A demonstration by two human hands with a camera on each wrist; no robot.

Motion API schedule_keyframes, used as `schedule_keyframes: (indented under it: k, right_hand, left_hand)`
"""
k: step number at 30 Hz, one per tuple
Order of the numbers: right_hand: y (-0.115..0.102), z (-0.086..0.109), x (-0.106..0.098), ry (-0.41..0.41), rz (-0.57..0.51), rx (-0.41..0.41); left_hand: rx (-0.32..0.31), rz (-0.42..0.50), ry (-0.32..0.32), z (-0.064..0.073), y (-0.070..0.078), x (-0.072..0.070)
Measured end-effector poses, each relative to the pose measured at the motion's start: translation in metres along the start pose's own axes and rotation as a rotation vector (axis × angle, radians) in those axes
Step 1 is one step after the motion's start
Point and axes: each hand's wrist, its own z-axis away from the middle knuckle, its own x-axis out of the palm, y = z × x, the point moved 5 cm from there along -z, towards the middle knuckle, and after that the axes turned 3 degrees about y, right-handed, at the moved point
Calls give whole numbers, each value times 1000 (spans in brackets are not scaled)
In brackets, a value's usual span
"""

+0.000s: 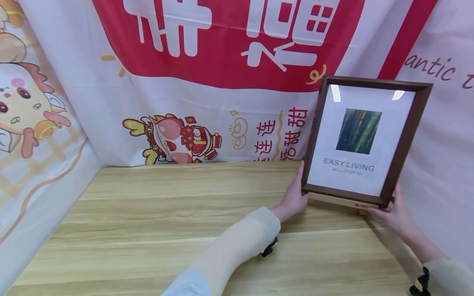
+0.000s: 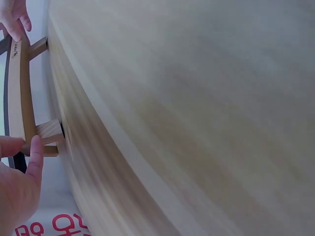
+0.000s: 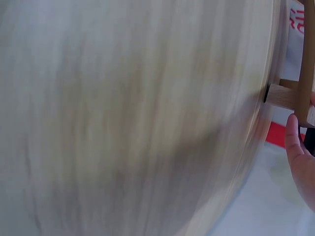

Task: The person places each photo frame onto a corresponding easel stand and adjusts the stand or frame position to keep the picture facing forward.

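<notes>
A dark brown picture frame [image 1: 358, 135] leans back at the right rear of the table, its print reading "EASY LIVING". Under it runs the light wooden ledge of an easel [image 1: 338, 200], whose short legs [image 2: 49, 130] meet the tabletop in the left wrist view. My left hand [image 1: 294, 199] grips the lower left corner of the frame and ledge. At the lower right corner my right hand [image 1: 400, 218] holds on, thumb at the ledge front and fingers at the frame's side. The right wrist view shows one finger [image 3: 292, 132] against the ledge's underside; the frame hides other fingertips.
The wood-grain table [image 1: 148, 230] spreads to the left and front. A printed cloth [image 1: 222, 98] with red and white characters hangs behind it. More cloth closes off the left [image 1: 48, 135] and right [image 1: 440, 164] sides, close to the right hand.
</notes>
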Motion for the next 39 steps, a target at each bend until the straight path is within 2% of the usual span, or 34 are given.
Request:
schedule_keyframes:
  k: [2, 8, 13, 24, 29, 39]
  right_hand:
    - [-4, -1, 5, -1, -7, -6]
    - [-15, -2, 23, -13, -25, 10]
    - [-28, -5, 38, -6, -58, -24]
    - [-48, -4, 70, -44, -55, -31]
    - [-56, -5, 82, -53, -92, -39]
    - [-77, -2, 110, -55, -128, -54]
  left_hand:
    - [-17, 9, 2, 2, -2, -5]
    - [0, -2, 27, 10, -12, -21]
    - [-17, 9, 56, 17, -18, -36]
    - [-65, -35, 76, 36, -28, -71]
    - [-69, -57, 82, 41, -33, -84]
    - [-92, -49, 96, 57, -45, -114]
